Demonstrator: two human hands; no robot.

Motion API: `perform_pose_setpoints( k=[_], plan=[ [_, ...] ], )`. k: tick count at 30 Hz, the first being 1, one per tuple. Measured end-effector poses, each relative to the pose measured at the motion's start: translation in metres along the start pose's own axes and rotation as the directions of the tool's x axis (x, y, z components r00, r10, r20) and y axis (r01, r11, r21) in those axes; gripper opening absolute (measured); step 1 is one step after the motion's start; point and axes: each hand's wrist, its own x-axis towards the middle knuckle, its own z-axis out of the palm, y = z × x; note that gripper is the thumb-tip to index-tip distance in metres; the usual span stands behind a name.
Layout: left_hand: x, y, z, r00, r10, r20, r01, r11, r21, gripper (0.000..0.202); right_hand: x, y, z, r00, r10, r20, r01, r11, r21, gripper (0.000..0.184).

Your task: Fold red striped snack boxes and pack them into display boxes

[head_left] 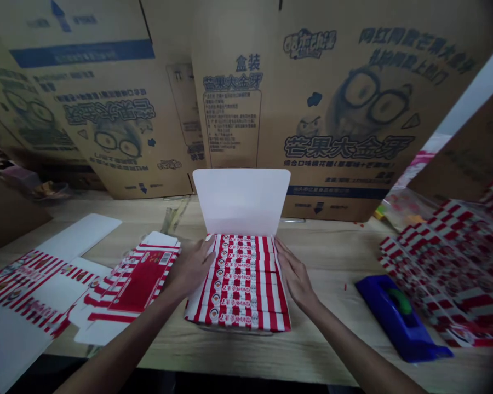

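Note:
A red-and-white striped display box (240, 284) sits on the wooden table in front of me, its white lid flap (241, 200) standing upright at the back. Rows of small striped packs fill it. My left hand (191, 268) lies flat against the box's left side, fingers stretched along the wall. Against the right side rests my right hand (296, 276), fingers extended too. Neither hand holds anything.
A pile of flat unfolded striped cartons (127, 284) lies to the left, with more flattened sheets (28, 290) beyond. A blue tape dispenser (400, 317) sits at the right, beside a heap of striped packs (456, 262). Large printed cardboard cases (332, 109) stand behind.

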Motion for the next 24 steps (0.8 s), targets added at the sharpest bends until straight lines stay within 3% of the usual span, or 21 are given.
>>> perform_pose_setpoints(
  k=[2, 3, 4, 6, 7, 9, 14, 17, 18, 20, 22, 24],
  plan=[
    [-0.003, 0.017, -0.003, 0.991, 0.132, -0.016, -0.126, 0.975, 0.183, 0.046, -0.004, 0.002, -0.005, 0.999, 0.041, 0.01, -0.041, 0.995, 0.091, 0.049],
    [-0.005, 0.028, -0.003, 0.975, 0.222, 0.031, -0.223, 0.947, 0.233, 0.048, -0.005, 0.003, -0.006, 0.998, 0.07, 0.002, -0.07, 0.988, 0.135, 0.048],
    [-0.006, 0.039, -0.002, 0.94, 0.32, 0.117, -0.34, 0.91, 0.238, 0.052, -0.006, 0.006, -0.005, 0.994, 0.105, -0.016, -0.1, 0.979, 0.178, 0.048],
    [-0.007, 0.059, 0.001, 0.821, 0.467, 0.33, -0.531, 0.836, 0.137, 0.069, -0.007, 0.012, -0.001, 0.982, 0.175, -0.078, -0.151, 0.956, 0.25, 0.048],
    [-0.007, 0.067, 0.004, 0.766, 0.497, 0.408, -0.572, 0.817, 0.078, 0.078, -0.008, 0.015, 0.002, 0.973, 0.205, -0.106, -0.171, 0.948, 0.268, 0.049],
    [-0.007, 0.075, 0.011, 0.717, 0.504, 0.481, -0.581, 0.814, 0.012, 0.088, -0.009, 0.02, 0.009, 0.961, 0.244, -0.133, -0.205, 0.945, 0.254, 0.052],
    [-0.005, 0.08, 0.022, 0.739, 0.499, 0.453, -0.555, 0.832, -0.012, 0.09, -0.006, 0.02, 0.014, 0.965, 0.25, -0.074, -0.233, 0.955, 0.186, 0.062],
    [0.0, 0.078, 0.006, 0.731, 0.514, 0.449, -0.552, 0.832, -0.053, 0.082, -0.003, 0.017, 0.005, 0.961, 0.269, -0.068, -0.251, 0.947, 0.2, 0.065],
    [0.001, 0.074, -0.003, 0.752, 0.507, 0.422, -0.52, 0.849, -0.093, 0.074, -0.002, 0.017, 0.001, 0.957, 0.278, -0.082, -0.256, 0.944, 0.207, 0.066],
    [0.001, 0.058, -0.023, 0.857, 0.433, 0.28, -0.398, 0.901, -0.176, 0.055, 0.001, 0.017, -0.005, 0.951, 0.285, -0.118, -0.248, 0.935, 0.254, 0.064],
    [-0.002, 0.035, -0.035, 0.973, 0.23, 0.031, -0.216, 0.947, -0.239, 0.051, 0.004, 0.018, -0.006, 0.947, 0.28, -0.157, -0.215, 0.916, 0.338, 0.062],
    [-0.006, 0.014, -0.032, 0.993, -0.017, -0.114, -0.019, 0.953, -0.304, 0.055, 0.01, 0.019, 0.001, 0.95, 0.276, -0.147, -0.2, 0.898, 0.392, 0.064]
  ],
)
